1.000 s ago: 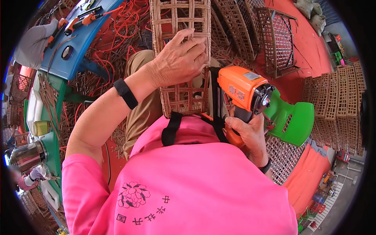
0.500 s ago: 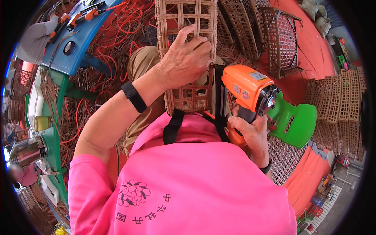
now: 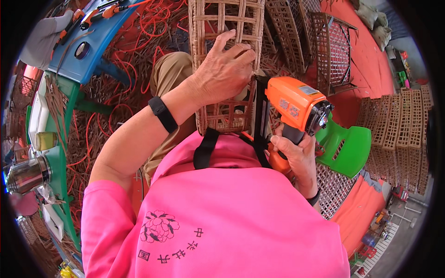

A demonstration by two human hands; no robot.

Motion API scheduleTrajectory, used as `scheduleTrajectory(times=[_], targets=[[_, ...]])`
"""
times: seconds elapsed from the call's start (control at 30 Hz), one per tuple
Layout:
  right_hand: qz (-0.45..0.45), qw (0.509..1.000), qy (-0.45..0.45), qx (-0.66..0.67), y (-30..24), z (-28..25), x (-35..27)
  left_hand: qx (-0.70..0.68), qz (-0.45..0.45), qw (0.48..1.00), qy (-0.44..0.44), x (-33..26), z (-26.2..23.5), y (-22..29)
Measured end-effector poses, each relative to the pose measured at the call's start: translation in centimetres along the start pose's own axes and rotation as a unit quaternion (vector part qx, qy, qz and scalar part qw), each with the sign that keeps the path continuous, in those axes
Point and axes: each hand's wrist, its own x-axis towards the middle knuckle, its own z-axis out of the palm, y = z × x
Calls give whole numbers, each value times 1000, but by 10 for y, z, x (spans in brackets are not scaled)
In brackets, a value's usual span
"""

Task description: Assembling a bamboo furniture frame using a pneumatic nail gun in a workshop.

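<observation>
A long brown woven basket (image 3: pixel 227 17) with an open lattice stands in front of me, its near end close to my lap. My left hand (image 3: pixel 225 69) is closed on the basket's right side, with the fingers hooked over the lattice strips. In my right hand (image 3: pixel 299 155) is an orange and black nail gun (image 3: pixel 292 99), gripped by its handle. The gun's nose touches or nearly touches the basket's right edge, just below my left fingertips. My left fingers partly hide the spot at the nose.
At the left, a blue table (image 3: pixel 79 60) bears more orange tools, and a green table (image 3: pixel 69 134) holds a metal container (image 3: pixel 30 173). Stacked woven baskets (image 3: pixel 394 125) stand at the right, near a green plastic chair (image 3: pixel 350 148). Red hoses and cut strips litter the floor.
The basket has shifted slightly right at its far end, and my left hand and the nail gun have moved with it. Both grips look the same.
</observation>
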Motion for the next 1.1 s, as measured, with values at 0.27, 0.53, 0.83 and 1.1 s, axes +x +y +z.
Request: scheduleTrajectory(times=[0.27, 0.53, 0.83, 1.1], targets=[[-13, 1000, 25, 10, 0, 12, 0, 1, 0, 1000, 4, -2, 3, -1], [-27, 998, 48, -22, -6, 22, 0, -10, 11, 1000, 0, -4, 4, -4], [-27, 998, 45, -40, -2, 20, 3, -37, -61, 989, 126, -38, -36, -12], [-70, 994, 45, -68, 1, 22, 4, -95, -368, 892, 247, -105, -51, 4]])
